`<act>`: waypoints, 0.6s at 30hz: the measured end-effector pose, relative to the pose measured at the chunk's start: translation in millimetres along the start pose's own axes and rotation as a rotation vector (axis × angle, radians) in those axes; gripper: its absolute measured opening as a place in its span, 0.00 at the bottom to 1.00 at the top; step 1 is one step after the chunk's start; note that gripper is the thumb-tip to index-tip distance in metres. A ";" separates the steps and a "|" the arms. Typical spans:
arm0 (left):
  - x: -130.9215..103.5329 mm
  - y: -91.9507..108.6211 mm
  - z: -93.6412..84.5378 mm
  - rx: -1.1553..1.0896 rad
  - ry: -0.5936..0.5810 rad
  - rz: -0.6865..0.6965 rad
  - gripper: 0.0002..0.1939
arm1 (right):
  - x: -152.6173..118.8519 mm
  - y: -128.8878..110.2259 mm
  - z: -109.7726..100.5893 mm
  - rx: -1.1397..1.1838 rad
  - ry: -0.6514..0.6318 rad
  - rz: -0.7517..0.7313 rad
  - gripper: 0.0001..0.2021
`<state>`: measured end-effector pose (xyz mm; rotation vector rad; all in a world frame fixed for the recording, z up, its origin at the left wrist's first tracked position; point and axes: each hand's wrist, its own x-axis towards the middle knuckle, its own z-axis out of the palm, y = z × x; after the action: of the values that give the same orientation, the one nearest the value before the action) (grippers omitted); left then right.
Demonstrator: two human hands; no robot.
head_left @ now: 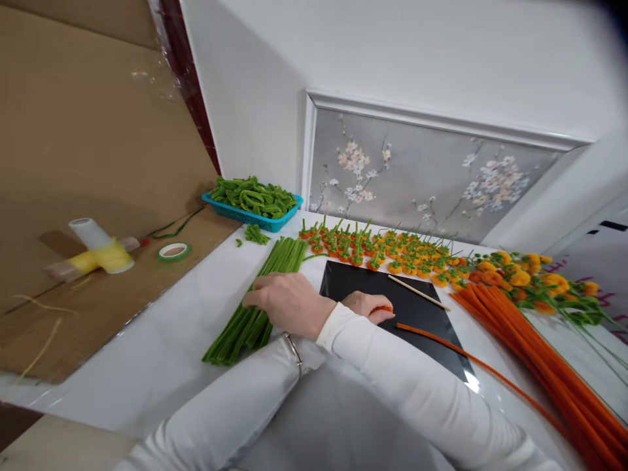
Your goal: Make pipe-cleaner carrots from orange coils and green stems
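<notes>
My arms are crossed. My right hand [290,302] reaches to the left, its fingers curled down onto a bundle of green fuzzy stems [282,256]. Beneath that forearm, my left hand [363,304] is closed round a small orange piece [383,309], most of it hidden in the fingers. This hand is over a black mat [409,301]. A loose orange fuzzy stem [441,341] lies across the mat's right side, and a thin wooden stick [417,291] rests near its back edge.
Behind the mat stand rows of orange flower heads [358,256]. A blue basket [245,214] holds green curled pieces. Orange stems [530,340] and finished-looking flowers [520,278] lie at right. Green tape [174,252] and a white roll [101,245] lie on cardboard at left.
</notes>
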<state>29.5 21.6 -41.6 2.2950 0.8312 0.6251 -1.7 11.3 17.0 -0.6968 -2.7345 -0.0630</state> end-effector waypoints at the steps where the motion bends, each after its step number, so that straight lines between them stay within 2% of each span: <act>1: -0.3 0.5 0.0 0.001 -0.003 0.003 0.09 | 1.7 -1.6 1.4 -0.022 -0.011 -0.009 0.10; 5: -1.2 1.8 -0.2 0.007 -0.004 -0.002 0.09 | 4.4 -5.3 4.9 -0.106 -0.051 -0.077 0.07; 9: -1.2 0.6 -1.5 0.000 -0.012 -0.002 0.09 | 2.9 -2.7 -1.9 -0.126 0.036 -0.174 0.07; 15: -1.8 -2.6 -1.8 -0.031 0.002 -0.009 0.09 | -0.9 -16.8 -28.4 -0.214 0.204 -0.316 0.13; 18: -2.3 -2.4 -2.7 -0.064 0.049 -0.034 0.09 | -24.8 -20.9 -48.6 -0.296 0.257 -0.222 0.14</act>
<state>25.3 22.5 -41.8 2.2116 0.8587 0.6861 23.3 -24.3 56.0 -0.4185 -2.5633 -0.5760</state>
